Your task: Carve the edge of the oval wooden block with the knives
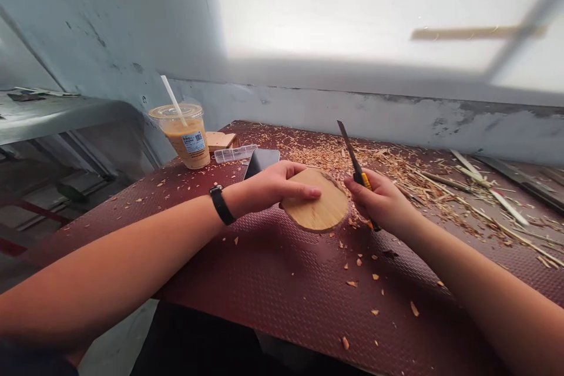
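My left hand [282, 184] grips a thin, round wood slice [318, 205] at its left edge, thumb lying across the flat face. The slice is pale, with a darker, rough rim at its upper right. In my right hand [379, 197] is a utility knife [365, 179] with a black and yellow handle. Its long dark blade points up and away from me. The knife hand is close to the slice's right edge; whether its fingertips touch the rim I cannot tell. Both hands are above the dark red textured table [264, 282].
A cup of iced drink [187, 141] with a straw stands at the back left. Nearby are a clear plastic case [235, 153], wood blocks [220, 140] and a phone [263, 160]. Wood shavings [308, 153] cover the back; strips [502, 197] and a long dark blade-like piece [520, 179] lie right.
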A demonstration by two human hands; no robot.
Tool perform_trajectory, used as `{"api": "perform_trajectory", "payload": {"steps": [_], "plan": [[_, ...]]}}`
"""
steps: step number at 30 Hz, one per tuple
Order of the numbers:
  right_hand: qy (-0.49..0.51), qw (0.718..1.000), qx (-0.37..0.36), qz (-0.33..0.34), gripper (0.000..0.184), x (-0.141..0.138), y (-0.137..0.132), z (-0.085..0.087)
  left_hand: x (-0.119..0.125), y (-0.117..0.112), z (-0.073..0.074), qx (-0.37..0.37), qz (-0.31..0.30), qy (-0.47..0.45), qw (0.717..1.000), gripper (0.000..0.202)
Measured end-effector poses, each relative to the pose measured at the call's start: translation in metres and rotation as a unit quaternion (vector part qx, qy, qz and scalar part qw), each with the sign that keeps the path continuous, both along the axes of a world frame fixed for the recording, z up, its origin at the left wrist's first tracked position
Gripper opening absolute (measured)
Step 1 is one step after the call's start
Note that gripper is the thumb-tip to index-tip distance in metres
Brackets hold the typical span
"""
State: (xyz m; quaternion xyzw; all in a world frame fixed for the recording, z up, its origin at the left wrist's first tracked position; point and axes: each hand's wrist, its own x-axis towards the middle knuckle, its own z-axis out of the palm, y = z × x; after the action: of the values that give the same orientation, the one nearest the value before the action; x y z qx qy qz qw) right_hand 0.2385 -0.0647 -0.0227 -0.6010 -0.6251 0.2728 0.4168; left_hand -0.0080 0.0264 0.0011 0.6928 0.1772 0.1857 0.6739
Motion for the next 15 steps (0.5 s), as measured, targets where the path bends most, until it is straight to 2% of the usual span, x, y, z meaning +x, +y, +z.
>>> {"api": "perform_trajectory", "payload": {"steps": [5, 11, 15], "plan": [[0.003, 1.0, -0.006, 0.004, 0.045, -0.0004, 0.0001, -0.003, -0.0006, -0.0034, 0.0008, -0.021, 0.02, -0.031, 0.999, 0.041], [0.003, 1.0, -0.012, 0.008, 0.045, -0.0006, -0.0002, -0.0039, 0.0, -0.0058, 0.0005, 0.028, 0.055, -0.032, 0.998, 0.04], [-0.003, 1.0, -0.01, 0.003, 0.045, -0.0016, -0.0004, -0.0035, 0.0023, -0.0046, 0.0009, 0.025, 0.068, -0.033, 0.997, 0.043]]}}
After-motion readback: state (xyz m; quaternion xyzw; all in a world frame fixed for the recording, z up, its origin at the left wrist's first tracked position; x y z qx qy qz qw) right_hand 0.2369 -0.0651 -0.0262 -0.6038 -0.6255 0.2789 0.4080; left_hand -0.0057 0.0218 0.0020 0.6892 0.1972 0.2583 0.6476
